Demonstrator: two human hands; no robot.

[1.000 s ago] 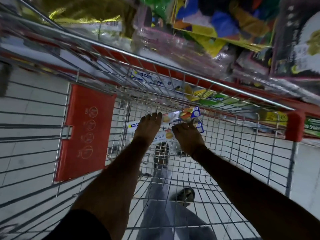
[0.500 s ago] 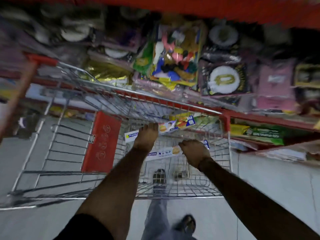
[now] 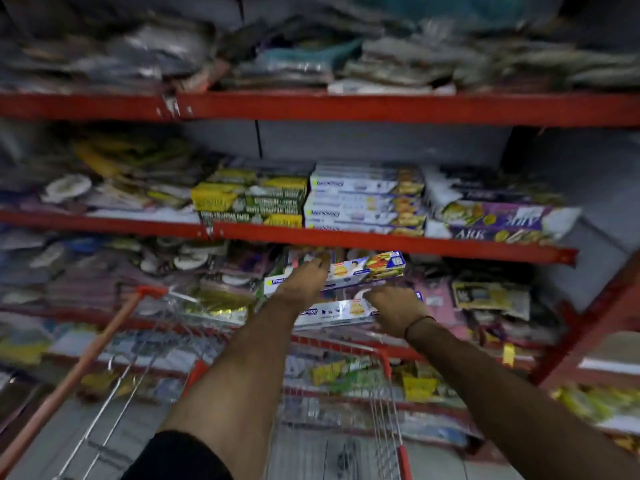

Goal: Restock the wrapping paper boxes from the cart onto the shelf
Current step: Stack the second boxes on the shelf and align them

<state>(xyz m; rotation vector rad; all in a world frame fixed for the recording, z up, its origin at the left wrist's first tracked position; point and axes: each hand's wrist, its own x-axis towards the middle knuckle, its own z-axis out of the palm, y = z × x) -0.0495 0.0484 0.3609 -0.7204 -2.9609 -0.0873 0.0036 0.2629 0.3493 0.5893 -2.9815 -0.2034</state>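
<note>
My left hand [image 3: 304, 280] grips a long white and blue wrapping paper box [image 3: 372, 268] with food pictures on it, raised to just below the red middle shelf edge [image 3: 346, 239]. My right hand [image 3: 394, 308] holds a second such box [image 3: 332, 313] slightly lower. Both boxes lie roughly level, above the wire cart [image 3: 384, 403]. A stack of matching white boxes [image 3: 363, 199] lies on the middle shelf directly above my hands.
Green and yellow boxes [image 3: 249, 202] lie left of the white stack, purple boxes [image 3: 498, 220] to its right. Bagged party goods fill the shelves around. The cart's red handle [image 3: 72, 372] slants at lower left. A red upright [image 3: 588, 323] stands at right.
Both hands have lifted the two boxes out of the cart and up to the shelves. My view has swung upward from the cart basket to the shelving.
</note>
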